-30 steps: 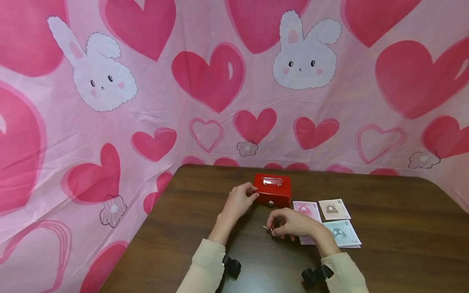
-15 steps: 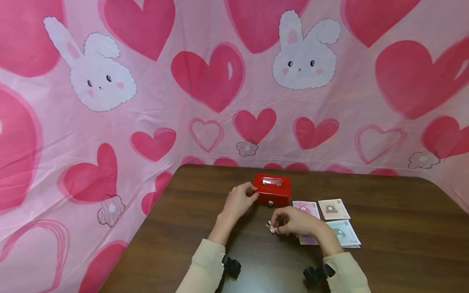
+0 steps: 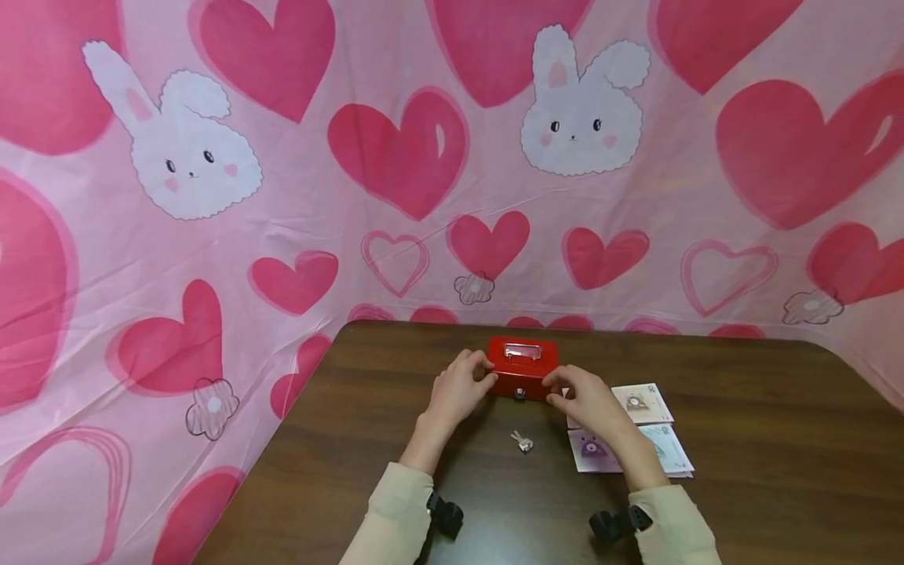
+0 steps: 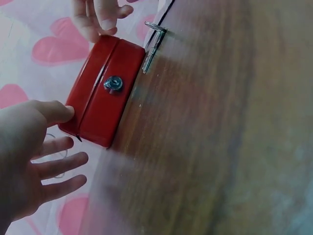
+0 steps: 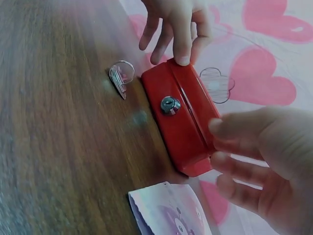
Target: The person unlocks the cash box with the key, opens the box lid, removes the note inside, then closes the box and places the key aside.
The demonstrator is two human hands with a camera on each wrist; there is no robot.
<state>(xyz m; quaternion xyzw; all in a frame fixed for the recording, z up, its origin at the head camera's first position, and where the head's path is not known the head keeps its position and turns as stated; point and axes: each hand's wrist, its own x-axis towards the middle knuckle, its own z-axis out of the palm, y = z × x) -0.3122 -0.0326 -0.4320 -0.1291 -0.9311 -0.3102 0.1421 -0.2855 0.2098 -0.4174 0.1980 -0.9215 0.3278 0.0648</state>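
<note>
A small red cash box (image 3: 521,380) with a silver lock (image 5: 169,105) on its front sits on the table, lid down. My left hand (image 3: 457,390) touches its left end with the thumb at the lid edge; the other fingers spread out straight in the left wrist view. At the opposite end, my right hand (image 3: 582,398) has its thumb and fingertips by the lid's edge, fingers loosely bent. Small silver keys on a ring (image 3: 523,442) lie in front of the box. Play banknotes (image 3: 643,402) printed with cartoon monsters lie beside the box, partly hidden under my right hand.
The brown wooden table (image 3: 777,439) reaches back to a pink cloth (image 3: 395,267) with hearts and rabbit faces. Another banknote pile (image 3: 593,453) is near my right forearm. A black wrist camera (image 3: 446,515) sits on my left sleeve.
My right hand has let go of the keys, leaving them on the table, and moved up to the right end of the cash box. The left hand has stayed at its place.
</note>
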